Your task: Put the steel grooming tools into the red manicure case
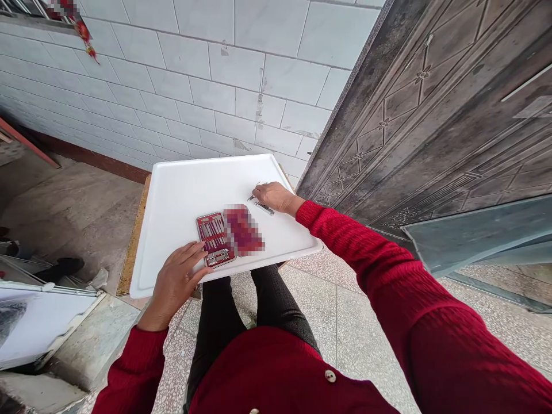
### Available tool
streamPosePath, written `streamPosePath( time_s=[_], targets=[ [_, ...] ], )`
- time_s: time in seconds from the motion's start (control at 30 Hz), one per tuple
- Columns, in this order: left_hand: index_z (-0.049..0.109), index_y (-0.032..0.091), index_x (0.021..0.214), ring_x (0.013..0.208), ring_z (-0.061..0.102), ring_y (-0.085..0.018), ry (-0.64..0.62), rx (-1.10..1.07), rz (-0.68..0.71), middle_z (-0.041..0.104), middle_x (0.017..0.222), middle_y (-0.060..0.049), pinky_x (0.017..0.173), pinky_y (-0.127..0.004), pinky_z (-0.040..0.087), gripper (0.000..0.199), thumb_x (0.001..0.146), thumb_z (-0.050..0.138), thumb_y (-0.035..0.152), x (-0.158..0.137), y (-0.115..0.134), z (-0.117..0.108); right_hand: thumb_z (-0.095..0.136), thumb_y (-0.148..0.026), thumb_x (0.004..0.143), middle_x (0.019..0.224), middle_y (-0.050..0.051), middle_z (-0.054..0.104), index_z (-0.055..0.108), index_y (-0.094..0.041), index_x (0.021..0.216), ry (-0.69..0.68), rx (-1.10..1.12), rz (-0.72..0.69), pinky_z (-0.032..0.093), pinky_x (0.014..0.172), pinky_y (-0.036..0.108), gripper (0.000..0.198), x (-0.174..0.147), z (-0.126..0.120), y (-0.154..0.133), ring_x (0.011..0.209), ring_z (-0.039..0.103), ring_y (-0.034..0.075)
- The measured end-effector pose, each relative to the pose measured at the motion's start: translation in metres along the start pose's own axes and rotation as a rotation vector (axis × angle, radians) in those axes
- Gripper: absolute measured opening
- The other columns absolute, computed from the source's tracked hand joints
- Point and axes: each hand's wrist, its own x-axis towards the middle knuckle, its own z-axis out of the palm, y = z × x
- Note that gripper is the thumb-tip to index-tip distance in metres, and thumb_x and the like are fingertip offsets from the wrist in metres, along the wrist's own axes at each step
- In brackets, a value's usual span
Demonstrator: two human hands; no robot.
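An open manicure kit (210, 231) lies on the white tabletop (181, 190), with slim metal tools held in rows in its red-lined case. The other half of the case (244, 230) is blurred out. My left hand (179, 279) rests at the kit's left edge, fingers stretched out and holding nothing. To the right, my right hand (272, 197) is closed in a pinch over the tabletop. A small metal tool pokes out from its fingertips; its kind is mostly hidden. Just below that hand lies a nail clipper (264, 209) on the white surface.
A tiled wall (241, 109) stands behind the table. On the right is a dark patterned metal door (388, 126), with a glass-like sheet (487, 233) leaning low by it. Clutter with a white panel (38, 325) sits at lower left. My legs (224, 316) are close to the table's front edge.
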Motion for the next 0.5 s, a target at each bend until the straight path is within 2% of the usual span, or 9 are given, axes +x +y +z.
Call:
streamPosePath(
  time_s=[0.1, 0.33, 0.5],
  targets=[
    [0.073, 0.025, 0.124, 0.135, 0.060, -0.034, -0.016, -0.005, -0.001, 0.068, 0.142, -0.011, 0.113, -0.056, 0.050, 0.055, 0.099, 0.049, 0.068, 0.001, 0.001, -0.001, 0.041, -0.010, 0.104, 0.108, 0.018, 0.071, 0.065, -0.010, 0.110, 0.114, 0.035, 0.014, 0.038, 0.075, 0.034, 0.025, -0.007, -0.008, -0.011, 0.091, 0.063, 0.024],
    [0.073, 0.022, 0.123, 0.133, 0.061, -0.032, -0.024, -0.020, -0.002, 0.068, 0.141, -0.012, 0.113, -0.055, 0.050, 0.055, 0.101, 0.048, 0.065, 0.002, 0.001, -0.003, 0.037, -0.024, 0.111, 0.094, 0.012, 0.068, 0.064, -0.014, 0.109, 0.372, 0.068, -0.151, 0.035, 0.072, 0.035, 0.029, -0.027, -0.010, -0.051, 0.086, 0.057, 0.022],
    [0.076, 0.022, 0.111, 0.127, 0.064, -0.032, 0.043, 0.011, -0.029, 0.073, 0.131, -0.011, 0.116, -0.059, 0.042, 0.047, 0.103, 0.047, 0.059, 0.013, 0.010, -0.003, 0.037, -0.024, 0.111, 0.095, 0.010, 0.068, 0.064, -0.014, 0.110, 0.435, 0.075, -0.252, 0.034, 0.070, 0.034, 0.029, -0.033, -0.006, -0.066, 0.086, 0.056, 0.020]
  ],
)
